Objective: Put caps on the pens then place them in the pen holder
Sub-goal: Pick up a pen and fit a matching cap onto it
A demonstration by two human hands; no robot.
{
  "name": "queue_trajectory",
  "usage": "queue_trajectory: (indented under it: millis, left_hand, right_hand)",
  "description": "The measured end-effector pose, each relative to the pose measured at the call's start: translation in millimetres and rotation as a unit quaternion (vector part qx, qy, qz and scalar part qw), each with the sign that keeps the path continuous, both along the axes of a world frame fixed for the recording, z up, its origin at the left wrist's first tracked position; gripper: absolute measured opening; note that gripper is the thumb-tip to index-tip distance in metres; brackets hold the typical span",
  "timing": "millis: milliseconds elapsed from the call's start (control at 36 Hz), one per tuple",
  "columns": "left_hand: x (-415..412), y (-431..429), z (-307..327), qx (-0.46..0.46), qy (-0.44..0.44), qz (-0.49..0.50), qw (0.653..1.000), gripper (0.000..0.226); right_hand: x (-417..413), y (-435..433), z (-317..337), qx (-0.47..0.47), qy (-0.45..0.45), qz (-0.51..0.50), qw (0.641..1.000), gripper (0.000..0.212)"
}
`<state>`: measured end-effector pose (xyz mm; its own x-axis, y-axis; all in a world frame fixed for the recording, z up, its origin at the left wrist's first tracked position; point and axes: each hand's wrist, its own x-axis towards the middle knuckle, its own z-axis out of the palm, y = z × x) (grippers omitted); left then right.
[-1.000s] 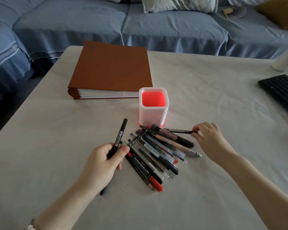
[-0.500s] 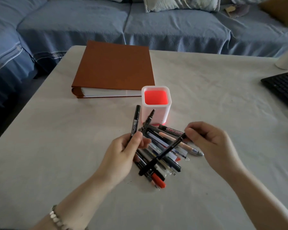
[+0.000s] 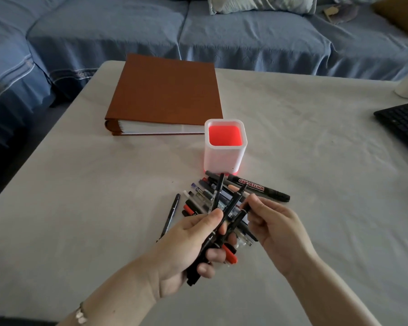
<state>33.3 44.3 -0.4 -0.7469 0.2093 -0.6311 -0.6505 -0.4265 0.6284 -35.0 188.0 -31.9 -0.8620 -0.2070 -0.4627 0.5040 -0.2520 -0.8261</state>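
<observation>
Blue sofa cushions (image 3: 245,38) are sitting behind a pale table (image 3: 104,208), where the white pen holder (image 3: 225,158) is standing just beyond a pile of pens (image 3: 203,196). The left hand (image 3: 193,243) is gripping two black pens (image 3: 218,191) above the pile, while the right hand (image 3: 276,227) is pinching the top of a third black pen (image 3: 237,218) with curled fingers.

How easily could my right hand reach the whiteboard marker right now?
Probably yes: the whiteboard marker lies uncovered just beyond the right hand, with nothing between them. That hand pinches a black pen, though, so it would need freeing first.
</observation>
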Motion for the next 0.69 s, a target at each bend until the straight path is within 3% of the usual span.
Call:
queue_trajectory:
  millis: [83, 139, 222, 333, 694]
  left_hand:
    - [7.1, -4.3, 4.0, 0.030, -0.013, -0.019, 0.999, 0.026]
    - [12.9, -6.6, 3.9, 0.001, 0.003, -0.020, 1.000, 0.026]
    - [15.6, -6.3, 1.4, -0.060, 0.027, -0.006, 0.998, 0.027]
    - [14.2, -2.2, -0.4, -0.104, 0.045, -0.011, 0.993, 0.028]
    - [15.1, -2.5, -0.3, -0.125, 0.083, -0.007, 0.989, 0.026]
  right_hand:
    - [-19.0, 11.9, 1.2, -0.081, -0.013, -0.127, 0.988, 0.044]
    - [-26.8, 21.9, 5.4, -0.071, 0.010, -0.154, 0.985, 0.042]
    - [-19.2, 19.7, 10.8, 0.017, 0.040, -0.087, 0.995, 0.026]
    - [-5.5, 8.7, 26.0, 0.055, 0.069, -0.061, 0.994, 0.007]
    - [8.9, 2.7, 39.6, 0.097, 0.112, -0.049, 0.988, 0.004]
